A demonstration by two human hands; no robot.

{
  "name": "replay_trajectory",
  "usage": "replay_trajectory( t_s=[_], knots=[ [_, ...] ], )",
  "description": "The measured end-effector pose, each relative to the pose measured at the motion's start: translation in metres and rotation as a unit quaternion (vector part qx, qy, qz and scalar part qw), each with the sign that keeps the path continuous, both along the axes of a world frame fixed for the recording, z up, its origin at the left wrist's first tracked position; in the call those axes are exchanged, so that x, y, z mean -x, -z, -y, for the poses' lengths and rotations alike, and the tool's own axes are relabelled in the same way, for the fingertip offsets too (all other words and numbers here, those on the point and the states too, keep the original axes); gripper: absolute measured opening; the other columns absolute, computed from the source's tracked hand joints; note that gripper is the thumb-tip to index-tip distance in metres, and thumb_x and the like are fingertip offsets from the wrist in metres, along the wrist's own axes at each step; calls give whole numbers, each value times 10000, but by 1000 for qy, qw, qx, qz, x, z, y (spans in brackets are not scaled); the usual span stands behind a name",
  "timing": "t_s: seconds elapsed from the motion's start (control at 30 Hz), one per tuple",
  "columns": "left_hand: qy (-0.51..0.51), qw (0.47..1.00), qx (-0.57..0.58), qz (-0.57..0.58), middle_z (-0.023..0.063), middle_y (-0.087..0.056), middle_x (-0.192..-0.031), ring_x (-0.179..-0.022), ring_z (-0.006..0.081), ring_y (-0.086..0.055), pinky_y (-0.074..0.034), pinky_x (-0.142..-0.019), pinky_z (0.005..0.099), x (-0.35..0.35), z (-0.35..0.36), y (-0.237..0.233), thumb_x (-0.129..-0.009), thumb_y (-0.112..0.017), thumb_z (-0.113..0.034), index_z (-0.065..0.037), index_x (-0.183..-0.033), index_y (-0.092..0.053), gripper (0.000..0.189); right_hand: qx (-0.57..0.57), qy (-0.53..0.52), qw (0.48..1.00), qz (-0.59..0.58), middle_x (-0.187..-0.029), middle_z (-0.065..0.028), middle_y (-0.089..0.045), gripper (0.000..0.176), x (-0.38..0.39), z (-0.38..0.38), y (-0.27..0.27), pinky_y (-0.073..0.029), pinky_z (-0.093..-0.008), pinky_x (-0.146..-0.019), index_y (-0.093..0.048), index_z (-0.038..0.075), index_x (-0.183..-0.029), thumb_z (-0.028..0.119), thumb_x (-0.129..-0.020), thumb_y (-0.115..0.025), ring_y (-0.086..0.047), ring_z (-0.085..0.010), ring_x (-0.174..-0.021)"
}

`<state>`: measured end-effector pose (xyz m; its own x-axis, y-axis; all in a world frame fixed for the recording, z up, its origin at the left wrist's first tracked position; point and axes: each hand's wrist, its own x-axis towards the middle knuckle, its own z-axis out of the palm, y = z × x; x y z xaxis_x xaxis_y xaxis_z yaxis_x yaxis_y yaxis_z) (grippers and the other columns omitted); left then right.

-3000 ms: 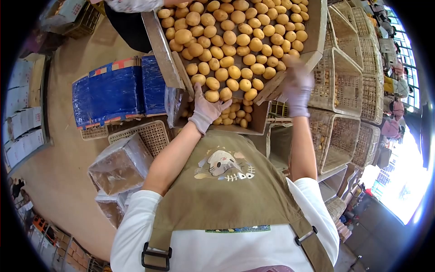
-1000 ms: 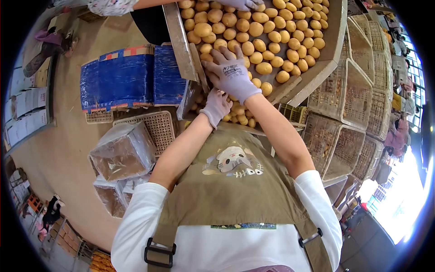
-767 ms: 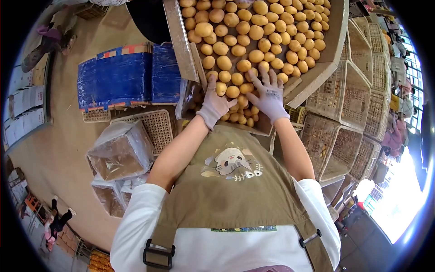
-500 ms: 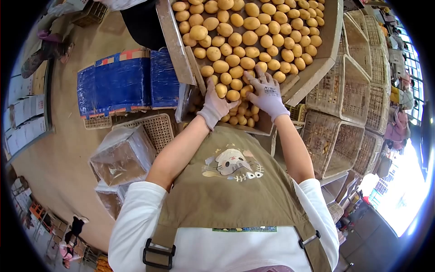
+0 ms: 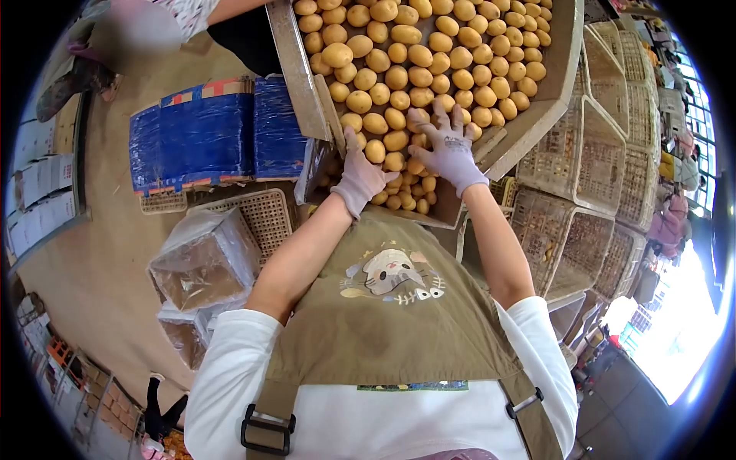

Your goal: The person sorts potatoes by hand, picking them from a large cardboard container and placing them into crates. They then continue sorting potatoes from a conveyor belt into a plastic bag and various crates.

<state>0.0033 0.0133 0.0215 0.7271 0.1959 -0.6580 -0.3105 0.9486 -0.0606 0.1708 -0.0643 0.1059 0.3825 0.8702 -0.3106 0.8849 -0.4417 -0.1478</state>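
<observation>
Across from the right rim since 3 seconds ago comes the right hand [image 5: 453, 156], now spread open over potatoes [image 5: 419, 55] at the tray's [image 5: 300, 77] near end, upper centre of the frame. Left hand [image 5: 360, 180], also open, thumb out, sits beside it at the left corner, against the potatoes. More potatoes lie in the box [image 5: 445, 213] just below; blue-wrapped boxes [image 5: 203, 138] at upper left, crates [image 5: 602, 153] stacked right.

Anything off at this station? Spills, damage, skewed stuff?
No spill visible: the yellow produce sits in the tray and the box below its mouth. One oddity: the upper plastic-lined box, left, looks skewed on its stack, liner crumpled. No clear damage.
</observation>
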Motion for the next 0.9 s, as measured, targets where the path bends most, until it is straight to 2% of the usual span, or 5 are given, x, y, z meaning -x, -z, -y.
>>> replay_trajectory(
  t_s=[0.27,0.5,0.6,0.73,0.9],
  knots=[
    [31,999,-28,-34,18,-335,-1590,-1461,296,-302,-246,-1128,595,2,0,-19,-930,-414,-712,-281,-1529,-311,744,-198,-35,979,-44,-1383,-144,-566,411,13,-34,-7,-298,-545,-1086,-675,262,-1246,364,-848,-673,-470,-374,-1307],
    [67,980,-170,-82,9,-407,-1529,-1431,187,-351,-279,-1165,432,14,6,-20,-957,-514,-576,-177,-1450,-462,637,-39,-17,997,-66,-1541,-128,-421,380,-16,-9,6,-266,-573,-1147,-701,330,-1228,405,-857,-656,-389,-357,-1408],
    [20,991,-49,-119,43,-370,-1539,-1420,269,-373,-265,-1164,542,5,2,-18,-915,-482,-707,-178,-1496,-382,791,-183,93,977,61,-1547,-215,-380,478,-32,-11,-1,-214,-609,-1158,-624,327,-1343,471,-888,-618,-330,-422,-1429],
    [10,999,-12,-51,54,-291,-1592,-1444,342,-326,-240,-1141,646,-3,2,-11,-820,-414,-868,-190,-1550,-277,1005,51,37,998,-4,-1643,-178,-208,796,-12,-1,-8,-42,-655,-1176,-360,394,-1534,588,-820,-654,-54,-497,-1506],
    [15,999,5,-45,46,-276,-1599,-1450,368,-306,-233,-1139,657,-3,2,-12,-823,-385,-874,-215,-1558,-266,994,48,28,998,-37,-1627,-173,-255,718,-21,15,-6,-12,-630,-1190,-480,348,-1477,567,-815,-651,-13,-569,-1476]
  ],
)
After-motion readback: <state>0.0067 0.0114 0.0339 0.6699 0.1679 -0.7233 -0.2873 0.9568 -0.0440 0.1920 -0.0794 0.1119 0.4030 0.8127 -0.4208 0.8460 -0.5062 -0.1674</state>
